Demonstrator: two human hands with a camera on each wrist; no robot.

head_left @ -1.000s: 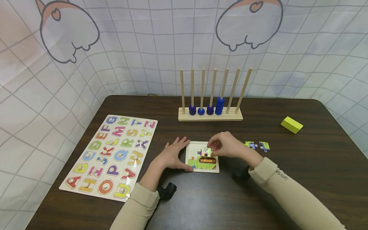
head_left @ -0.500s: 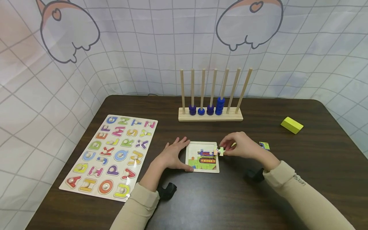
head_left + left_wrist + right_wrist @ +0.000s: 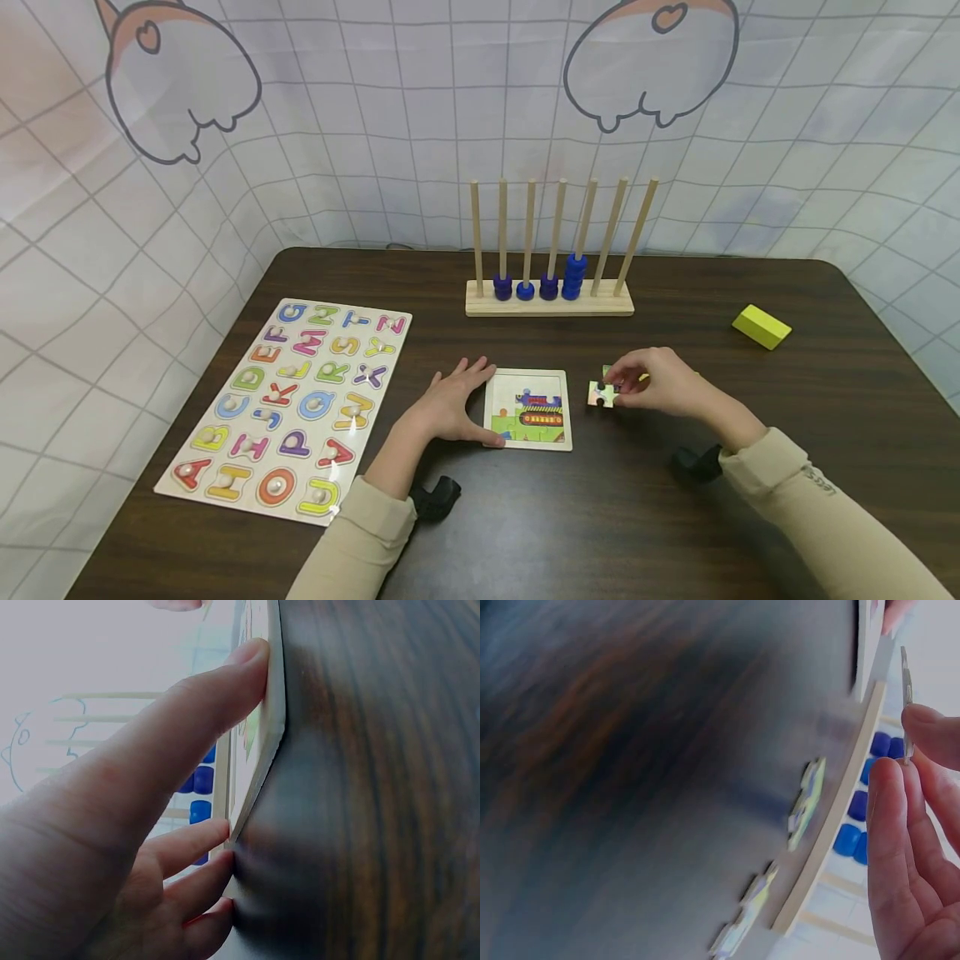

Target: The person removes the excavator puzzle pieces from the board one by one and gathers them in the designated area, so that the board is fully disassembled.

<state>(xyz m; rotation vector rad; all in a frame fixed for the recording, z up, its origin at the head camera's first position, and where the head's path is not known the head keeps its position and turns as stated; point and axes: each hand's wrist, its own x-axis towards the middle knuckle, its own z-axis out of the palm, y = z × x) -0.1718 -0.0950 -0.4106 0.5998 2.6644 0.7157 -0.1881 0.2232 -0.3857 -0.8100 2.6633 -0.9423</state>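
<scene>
In the head view, my left hand rests spread at the left side of a small wooden jigsaw puzzle board. Its thumb lies on the board's near edge in the left wrist view, and its fingertips touch the side. The board bears a partly filled picture of a colourful tracked vehicle on green. Just right of the board, my right hand pinches a pale puzzle piece between thumb and fingers. The right wrist view shows this piece edge-on. Loose puzzle pieces lie on the table, mostly hidden by that hand in the head view.
An alphabet peg board lies at the left. Behind the puzzle stands a wooden peg rack with blue beads on several pegs. A yellow block is at the right on the dark table, before a grid-patterned curtain.
My right hand has moved right, carrying the puzzle piece off the puzzle board to beside it, and now covers the loose pieces. The left hand has stayed in place.
</scene>
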